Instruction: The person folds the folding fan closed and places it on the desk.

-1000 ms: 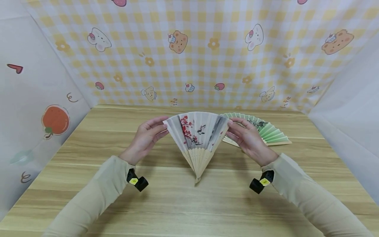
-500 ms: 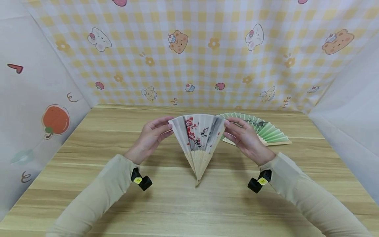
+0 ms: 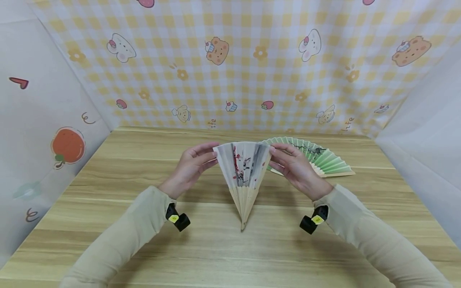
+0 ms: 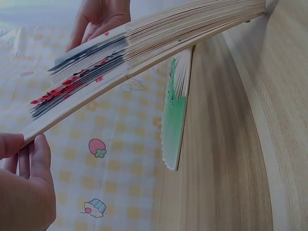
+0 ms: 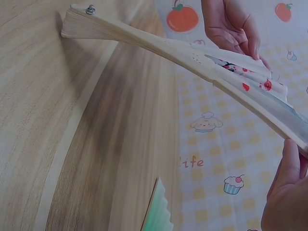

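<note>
A white folding fan (image 3: 245, 168) with red blossoms, a bird and pale wooden ribs is partly spread in the middle of the head view. Its pivot end points toward me, low over the table, and its upper edge is raised. My left hand (image 3: 192, 166) pinches the fan's left outer edge between thumb and fingers. On the other side my right hand (image 3: 295, 168) pinches the right outer edge near the top. In the left wrist view the pleats of the white fan (image 4: 96, 72) lie close together. The right wrist view shows the metal pivot (image 5: 90, 9).
Behind my right hand a green folding fan (image 3: 329, 160) lies spread on the wooden table (image 3: 230, 256). A yellow checked cloth (image 3: 245, 72) hangs at the table's back edge, with white cloth (image 3: 43, 132) along the left side.
Both hands have come closer together, the left moving right and the right slightly left. The white fan between them has narrowed, and its pivot end has shifted slightly toward me.
</note>
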A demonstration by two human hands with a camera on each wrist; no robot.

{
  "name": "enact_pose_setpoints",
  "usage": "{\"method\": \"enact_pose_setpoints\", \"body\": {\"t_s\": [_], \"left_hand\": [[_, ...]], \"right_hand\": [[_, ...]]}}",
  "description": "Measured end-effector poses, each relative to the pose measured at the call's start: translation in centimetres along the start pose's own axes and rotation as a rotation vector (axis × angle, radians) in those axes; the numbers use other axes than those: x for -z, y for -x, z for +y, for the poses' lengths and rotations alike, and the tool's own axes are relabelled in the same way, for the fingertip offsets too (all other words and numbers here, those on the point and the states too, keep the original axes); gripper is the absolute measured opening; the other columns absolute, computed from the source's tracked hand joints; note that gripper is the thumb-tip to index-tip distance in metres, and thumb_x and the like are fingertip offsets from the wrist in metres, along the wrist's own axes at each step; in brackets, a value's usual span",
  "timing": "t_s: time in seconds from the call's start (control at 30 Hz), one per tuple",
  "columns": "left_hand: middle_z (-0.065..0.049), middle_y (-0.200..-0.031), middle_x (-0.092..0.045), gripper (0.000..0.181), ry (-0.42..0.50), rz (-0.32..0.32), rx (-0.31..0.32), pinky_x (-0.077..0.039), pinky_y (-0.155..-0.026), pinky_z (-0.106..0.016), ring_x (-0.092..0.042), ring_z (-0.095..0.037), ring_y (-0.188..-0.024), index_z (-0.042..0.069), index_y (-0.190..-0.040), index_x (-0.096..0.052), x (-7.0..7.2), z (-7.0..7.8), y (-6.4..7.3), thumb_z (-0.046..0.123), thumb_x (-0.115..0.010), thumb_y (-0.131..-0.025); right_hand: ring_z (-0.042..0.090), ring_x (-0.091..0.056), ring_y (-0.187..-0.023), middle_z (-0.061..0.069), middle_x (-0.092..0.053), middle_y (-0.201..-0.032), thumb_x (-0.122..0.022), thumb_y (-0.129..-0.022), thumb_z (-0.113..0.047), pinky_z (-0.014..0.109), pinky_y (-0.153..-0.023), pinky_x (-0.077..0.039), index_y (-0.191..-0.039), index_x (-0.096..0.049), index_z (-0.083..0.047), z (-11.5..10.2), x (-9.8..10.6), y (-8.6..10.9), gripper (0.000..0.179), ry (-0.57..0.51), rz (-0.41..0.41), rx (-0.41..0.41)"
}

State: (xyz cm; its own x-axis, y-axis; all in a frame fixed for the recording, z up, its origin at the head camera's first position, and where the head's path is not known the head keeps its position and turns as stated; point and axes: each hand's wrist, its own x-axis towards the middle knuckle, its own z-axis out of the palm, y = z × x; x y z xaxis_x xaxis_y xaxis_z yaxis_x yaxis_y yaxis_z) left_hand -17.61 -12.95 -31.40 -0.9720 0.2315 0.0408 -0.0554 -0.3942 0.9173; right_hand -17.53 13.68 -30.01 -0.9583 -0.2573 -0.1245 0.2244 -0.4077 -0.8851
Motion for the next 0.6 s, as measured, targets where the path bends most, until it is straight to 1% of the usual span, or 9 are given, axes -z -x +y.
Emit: {"method": "enact_pose_setpoints", "body": {"t_s": [0.33,0.4,0.5,0.6], "left_hand": [[-0.002,-0.095,-0.062,0.025,-0.013,-0.002,0.008,-0.049,-0.08,-0.026,-0.059,-0.014,-0.085,0.009,-0.098,-0.062,-0.5,0.0,-0.2,-0.009,-0.051,-0.084],[-0.002,-0.096,-0.061,0.025,-0.024,-0.006,0.01,-0.049,-0.08,-0.026,-0.058,-0.014,-0.086,0.005,-0.103,-0.06,-0.6,0.1,-0.2,-0.008,-0.051,-0.084],[-0.003,-0.097,-0.061,0.029,-0.034,-0.002,0.017,-0.049,-0.081,-0.027,-0.058,-0.014,-0.087,-0.003,-0.113,-0.054,-0.8,0.2,-0.2,-0.007,-0.052,-0.084],[-0.003,-0.098,-0.06,0.034,-0.042,-0.01,0.022,-0.048,-0.082,-0.027,-0.058,-0.014,-0.088,-0.007,-0.118,-0.048,-1.0,0.3,-0.2,-0.007,-0.052,-0.084]], "right_hand": [[0.014,-0.06,-0.086,0.002,-0.059,-0.093,-0.055,-0.086,-0.005,0.028,-0.081,-0.049,-0.092,-0.06,-0.01,0.0,-0.6,-0.1,0.009,0.023,0.014,-0.011],[0.014,-0.06,-0.086,0.002,-0.058,-0.094,-0.055,-0.086,-0.005,0.028,-0.081,-0.049,-0.093,-0.06,-0.01,0.0,-0.7,-0.1,0.01,0.029,0.012,-0.012],[0.013,-0.06,-0.086,0.002,-0.058,-0.095,-0.056,-0.086,-0.006,0.029,-0.082,-0.048,-0.095,-0.059,-0.01,0.0,-0.9,-0.1,0.01,0.037,0.004,-0.012],[0.014,-0.06,-0.086,0.002,-0.058,-0.096,-0.057,-0.086,-0.007,0.029,-0.082,-0.048,-0.094,-0.06,-0.011,0.0,-1.1,-0.2,0.01,0.048,-0.004,-0.014]]}}
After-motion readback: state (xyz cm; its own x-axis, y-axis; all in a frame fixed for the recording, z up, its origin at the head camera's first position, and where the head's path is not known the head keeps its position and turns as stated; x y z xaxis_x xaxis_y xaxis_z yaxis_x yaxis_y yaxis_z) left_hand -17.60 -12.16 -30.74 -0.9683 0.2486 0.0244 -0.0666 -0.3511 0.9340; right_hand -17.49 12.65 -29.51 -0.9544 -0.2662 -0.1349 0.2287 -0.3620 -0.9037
